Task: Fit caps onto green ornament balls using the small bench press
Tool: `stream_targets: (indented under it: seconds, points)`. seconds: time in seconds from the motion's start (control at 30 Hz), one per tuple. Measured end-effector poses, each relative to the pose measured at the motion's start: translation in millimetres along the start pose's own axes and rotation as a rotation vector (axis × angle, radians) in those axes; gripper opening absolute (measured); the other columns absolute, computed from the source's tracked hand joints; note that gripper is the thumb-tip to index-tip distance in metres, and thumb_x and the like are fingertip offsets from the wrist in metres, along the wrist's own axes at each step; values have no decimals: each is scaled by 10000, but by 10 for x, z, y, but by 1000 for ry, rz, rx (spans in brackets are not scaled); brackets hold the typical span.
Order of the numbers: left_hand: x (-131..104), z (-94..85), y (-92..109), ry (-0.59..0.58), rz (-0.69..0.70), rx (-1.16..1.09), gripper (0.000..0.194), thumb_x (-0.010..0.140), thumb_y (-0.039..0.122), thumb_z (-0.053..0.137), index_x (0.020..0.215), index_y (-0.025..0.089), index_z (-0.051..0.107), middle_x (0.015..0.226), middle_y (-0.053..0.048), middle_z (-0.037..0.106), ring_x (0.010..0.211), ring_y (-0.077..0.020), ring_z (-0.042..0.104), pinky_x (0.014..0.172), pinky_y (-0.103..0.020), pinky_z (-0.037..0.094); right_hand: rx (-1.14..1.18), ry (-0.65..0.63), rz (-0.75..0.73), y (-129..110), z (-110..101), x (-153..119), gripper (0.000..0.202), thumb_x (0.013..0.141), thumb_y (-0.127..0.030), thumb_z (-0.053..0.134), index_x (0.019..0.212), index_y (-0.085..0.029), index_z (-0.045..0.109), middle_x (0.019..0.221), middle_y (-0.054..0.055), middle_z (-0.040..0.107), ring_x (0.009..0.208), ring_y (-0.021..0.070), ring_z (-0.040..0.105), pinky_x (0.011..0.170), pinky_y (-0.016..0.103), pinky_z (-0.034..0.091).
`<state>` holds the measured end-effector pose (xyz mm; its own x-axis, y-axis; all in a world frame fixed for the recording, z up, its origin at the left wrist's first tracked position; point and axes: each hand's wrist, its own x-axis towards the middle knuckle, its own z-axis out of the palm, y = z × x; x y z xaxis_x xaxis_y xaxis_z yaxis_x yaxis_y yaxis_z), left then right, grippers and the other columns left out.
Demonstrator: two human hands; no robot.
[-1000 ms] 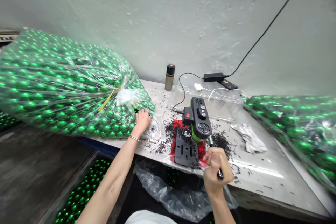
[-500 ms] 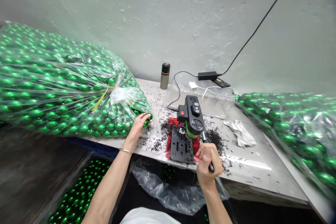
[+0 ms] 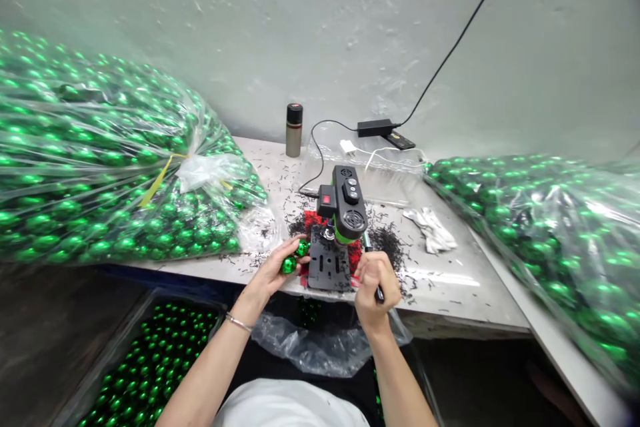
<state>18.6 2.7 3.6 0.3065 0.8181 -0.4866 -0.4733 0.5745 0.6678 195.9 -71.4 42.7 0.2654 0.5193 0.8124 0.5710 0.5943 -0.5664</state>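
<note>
My left hand (image 3: 279, 265) holds shiny green balls, two of them showing: one ball (image 3: 289, 265) in the palm and another ball (image 3: 302, 248) at the fingertips. It is just left of the slotted black plate (image 3: 327, 267) of a small bench machine (image 3: 349, 203) with a black and green head. My right hand (image 3: 376, 282) is wrapped round the machine's lever handle (image 3: 379, 295), whose metal rod runs up toward the head. Under the plate lies a red sheet (image 3: 354, 255). Small black shreds (image 3: 387, 243) are strewn around it.
Large clear bags of green balls stand left (image 3: 110, 167) and right (image 3: 540, 247). An open bag of balls (image 3: 150, 360) sits below the table edge at left. Behind are a bottle (image 3: 294, 131), a power adapter (image 3: 376, 127) and a clear plastic tray (image 3: 385, 190); white gloves (image 3: 431, 230) lie right.
My left hand has moved right, from the mouth of the left bag to the machine's plate, with green balls in it. My right hand stays on the lever. The view has shifted slightly.
</note>
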Motion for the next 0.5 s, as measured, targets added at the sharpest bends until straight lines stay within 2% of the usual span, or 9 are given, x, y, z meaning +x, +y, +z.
stream_targets:
  seconds: [0.1,0.2,0.33,0.43,0.5]
  points:
    - [37,51,-124,-38,18,90,374,832,174,703,1205,167,686,940,-63,721,683,-126,711,477,-151,474,-11,4,-3,-7,7,-1,319,939,-84,426,645,-207,435,663,-13,497,634,117,508,571,267,387]
    - [79,115,-213,-32,86,338,444,810,200,727,1248,158,669,979,-71,738,727,-142,707,536,-183,495,-15,14,-24,-8,14,-1,308,935,-80,429,656,-208,445,652,-17,494,620,115,498,570,267,386]
    - [119,216,-277,20,257,821,419,815,276,716,1213,149,694,986,-70,766,867,-205,709,745,-282,554,-17,-1,-16,-18,11,2,306,936,-84,427,658,-210,448,661,-13,504,618,115,500,560,267,385]
    - [101,302,-281,75,379,1137,430,829,306,702,1232,157,692,1127,-96,754,1038,-259,694,938,-353,523,-30,-8,-6,-26,5,2,310,935,-89,426,651,-212,445,666,-9,505,613,116,501,555,270,385]
    - [72,358,-271,79,426,1295,437,844,297,687,1253,144,679,1197,-121,731,1107,-275,678,1000,-368,495,-33,-7,-11,-25,2,1,310,935,-88,423,652,-213,448,663,-9,503,610,117,501,555,274,387]
